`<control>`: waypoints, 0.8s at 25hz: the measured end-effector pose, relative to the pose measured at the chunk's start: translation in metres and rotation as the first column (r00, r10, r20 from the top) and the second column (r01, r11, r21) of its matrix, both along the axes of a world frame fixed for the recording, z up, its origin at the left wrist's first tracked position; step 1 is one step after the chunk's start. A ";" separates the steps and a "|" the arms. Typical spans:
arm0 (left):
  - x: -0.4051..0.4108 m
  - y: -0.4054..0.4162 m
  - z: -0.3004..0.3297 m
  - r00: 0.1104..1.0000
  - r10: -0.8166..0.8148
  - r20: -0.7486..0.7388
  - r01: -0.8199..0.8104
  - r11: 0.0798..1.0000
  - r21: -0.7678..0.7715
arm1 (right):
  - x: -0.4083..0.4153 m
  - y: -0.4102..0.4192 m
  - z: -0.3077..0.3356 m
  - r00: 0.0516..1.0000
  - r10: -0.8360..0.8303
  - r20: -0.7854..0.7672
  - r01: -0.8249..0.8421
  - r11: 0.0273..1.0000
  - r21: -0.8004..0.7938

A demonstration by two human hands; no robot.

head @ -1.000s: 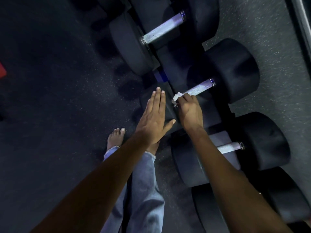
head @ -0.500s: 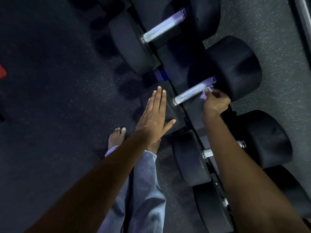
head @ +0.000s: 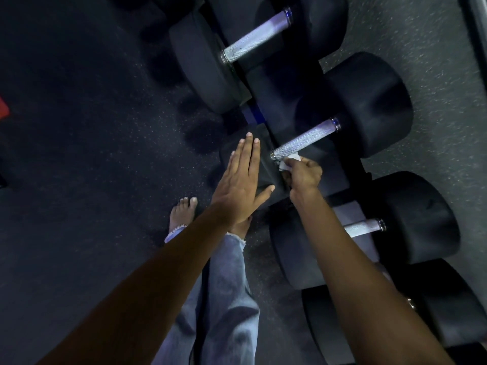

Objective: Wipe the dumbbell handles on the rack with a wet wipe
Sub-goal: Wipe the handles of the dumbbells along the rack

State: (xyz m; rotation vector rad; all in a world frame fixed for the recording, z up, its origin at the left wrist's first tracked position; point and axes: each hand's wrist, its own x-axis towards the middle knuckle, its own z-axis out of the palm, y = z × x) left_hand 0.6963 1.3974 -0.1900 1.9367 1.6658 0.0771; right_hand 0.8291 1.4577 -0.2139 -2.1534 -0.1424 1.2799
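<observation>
Wet wipe [head: 288,162] pinched in right hand [head: 303,175], against dumbbell handle [head: 303,140]

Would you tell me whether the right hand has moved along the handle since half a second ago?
Yes: the right hand slid back toward the handle's near end.

This is a gym's free-weight area. Heavy black dumbbells [head: 369,106] with knurled metal handles [head: 305,140] sit in a row on a dark rack [head: 266,101], just beyond the grip, and speckled rubber flooring [head: 92,154] spreads out to its left.
</observation>
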 end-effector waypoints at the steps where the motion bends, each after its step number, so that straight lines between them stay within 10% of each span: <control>1: 0.000 0.000 0.000 1.000 -0.002 0.000 0.002 1.000 0.001 | 0.001 0.002 0.000 1.000 -0.003 0.002 0.003 1.000 0.000; 11: -0.001 0.000 -0.005 0.999 0.012 0.041 -0.014 0.999 0.041 | 0.038 0.061 0.006 0.773 -0.383 -0.507 0.494 0.864 0.101; 20: 0.000 -0.002 -0.004 1.000 -0.003 -0.004 0.003 0.998 0.057 | 0.004 0.035 -0.006 0.815 -0.208 -0.540 0.289 0.955 0.069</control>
